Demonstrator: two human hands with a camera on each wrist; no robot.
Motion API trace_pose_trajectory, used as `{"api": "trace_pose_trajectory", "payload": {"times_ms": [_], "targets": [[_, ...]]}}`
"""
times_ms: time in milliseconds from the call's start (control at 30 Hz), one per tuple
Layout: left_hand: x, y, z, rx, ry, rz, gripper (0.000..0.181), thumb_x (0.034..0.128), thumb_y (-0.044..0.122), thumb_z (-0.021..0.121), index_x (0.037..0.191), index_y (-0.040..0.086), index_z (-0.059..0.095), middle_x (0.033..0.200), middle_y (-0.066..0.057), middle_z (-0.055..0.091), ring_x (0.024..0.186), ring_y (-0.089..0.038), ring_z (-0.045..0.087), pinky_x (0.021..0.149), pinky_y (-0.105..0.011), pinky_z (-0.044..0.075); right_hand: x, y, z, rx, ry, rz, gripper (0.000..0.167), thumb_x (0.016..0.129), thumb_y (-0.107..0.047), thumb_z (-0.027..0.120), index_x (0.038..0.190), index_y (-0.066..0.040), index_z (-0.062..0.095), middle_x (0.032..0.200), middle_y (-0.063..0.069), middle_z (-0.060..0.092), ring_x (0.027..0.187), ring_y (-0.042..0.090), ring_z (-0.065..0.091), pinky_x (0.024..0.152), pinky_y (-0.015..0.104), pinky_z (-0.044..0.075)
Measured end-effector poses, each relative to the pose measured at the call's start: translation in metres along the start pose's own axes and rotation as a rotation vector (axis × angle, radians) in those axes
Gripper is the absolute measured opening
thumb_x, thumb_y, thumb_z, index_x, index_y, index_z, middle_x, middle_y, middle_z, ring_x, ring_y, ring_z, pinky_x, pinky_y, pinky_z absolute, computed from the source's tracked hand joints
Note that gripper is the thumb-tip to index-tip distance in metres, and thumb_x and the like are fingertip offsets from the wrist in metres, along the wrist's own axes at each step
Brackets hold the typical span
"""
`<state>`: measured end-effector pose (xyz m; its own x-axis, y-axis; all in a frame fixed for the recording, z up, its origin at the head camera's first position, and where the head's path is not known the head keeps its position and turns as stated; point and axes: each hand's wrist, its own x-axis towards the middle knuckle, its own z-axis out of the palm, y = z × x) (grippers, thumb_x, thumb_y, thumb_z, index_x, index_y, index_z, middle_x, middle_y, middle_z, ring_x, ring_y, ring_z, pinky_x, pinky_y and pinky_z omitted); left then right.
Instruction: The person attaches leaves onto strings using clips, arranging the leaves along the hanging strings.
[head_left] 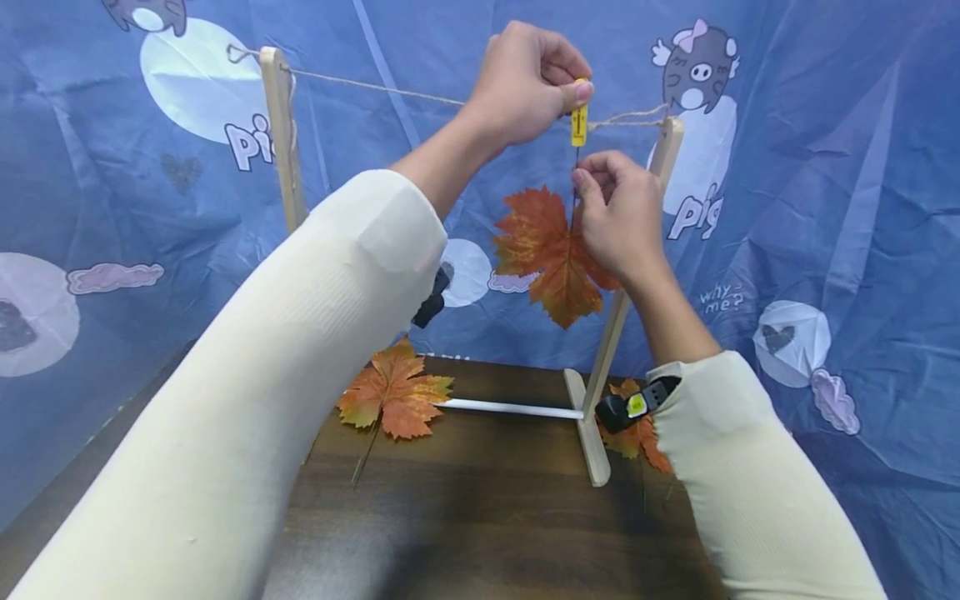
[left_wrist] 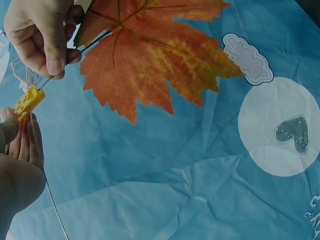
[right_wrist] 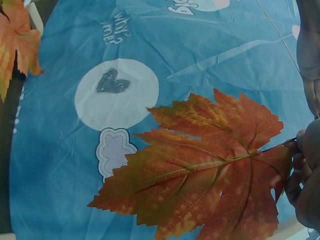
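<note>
A yellow clip (head_left: 579, 125) is pinched between thumb and fingers of the left hand (head_left: 525, 83) at the string (head_left: 375, 86), near the right post. Just below, the right hand (head_left: 621, 212) pinches the thin dark stem of an orange-red leaf (head_left: 551, 250), which hangs beneath the clip. In the left wrist view the clip (left_wrist: 29, 100) is at the top of the stem, with the right hand (left_wrist: 45, 37) on the stem and the left hand (left_wrist: 20, 160) at the clip. The right wrist view shows the leaf (right_wrist: 200, 170) beside the right hand's fingers.
The string runs between two wooden posts (head_left: 281, 133), joined low down by a white rod (head_left: 510, 408). One leaf (head_left: 395, 390) lies on the dark table (head_left: 465, 517) at the left; another (head_left: 637, 437) is partly behind the right wrist. A blue printed cloth hangs behind.
</note>
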<state>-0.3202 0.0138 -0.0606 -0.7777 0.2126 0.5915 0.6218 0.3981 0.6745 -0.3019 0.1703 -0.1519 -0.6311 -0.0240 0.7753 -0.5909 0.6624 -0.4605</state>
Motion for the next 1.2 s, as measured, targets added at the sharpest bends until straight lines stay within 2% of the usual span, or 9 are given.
{"api": "trace_pose_trajectory", "payload": {"times_ms": [233,667,967,1200], "targets": [[0.0021,0.0016,0.0028,0.005,0.014,0.006,0.021,0.0965,0.022,0.072,0.111,0.007,0.077,0.104,-0.003,0.077,0.094,-0.01,0.069,0.082,-0.02,0.052,0.0002,0.0006,-0.0022,0.021,-0.011,0.01,0.022,0.104,-0.012,0.06,0.106,0.005,0.072,0.088,0.016,0.069,0.068,0.01,0.056,0.062,0.019,0.044],[0.001,-0.0012,0.0036,-0.009,0.003,0.003,0.02,0.0969,0.021,0.071,0.111,0.008,0.076,0.106,-0.003,0.076,0.095,-0.011,0.068,0.083,-0.02,0.051,0.0003,0.0015,-0.0038,-0.02,0.004,-0.002,0.022,0.104,-0.014,0.061,0.107,0.003,0.074,0.087,0.016,0.07,0.066,0.01,0.055,0.061,0.019,0.041],[0.0013,-0.0028,0.0049,0.019,-0.017,0.036,0.022,0.0967,0.023,0.071,0.112,0.008,0.076,0.106,-0.003,0.075,0.095,-0.011,0.068,0.084,-0.021,0.051,0.0017,-0.0026,-0.0054,-0.002,0.017,0.038,0.026,0.105,-0.017,0.059,0.112,0.003,0.073,0.09,0.013,0.07,0.071,0.012,0.057,0.065,0.021,0.045],[0.0005,-0.0021,0.005,0.073,-0.049,0.046,0.032,0.0988,0.028,0.069,0.124,0.009,0.073,0.115,-0.003,0.075,0.104,-0.011,0.068,0.09,-0.02,0.051,0.0038,-0.0062,-0.0044,0.012,0.049,0.073,0.026,0.104,-0.02,0.061,0.111,0.002,0.074,0.093,0.013,0.072,0.074,0.011,0.059,0.067,0.02,0.045]]}}
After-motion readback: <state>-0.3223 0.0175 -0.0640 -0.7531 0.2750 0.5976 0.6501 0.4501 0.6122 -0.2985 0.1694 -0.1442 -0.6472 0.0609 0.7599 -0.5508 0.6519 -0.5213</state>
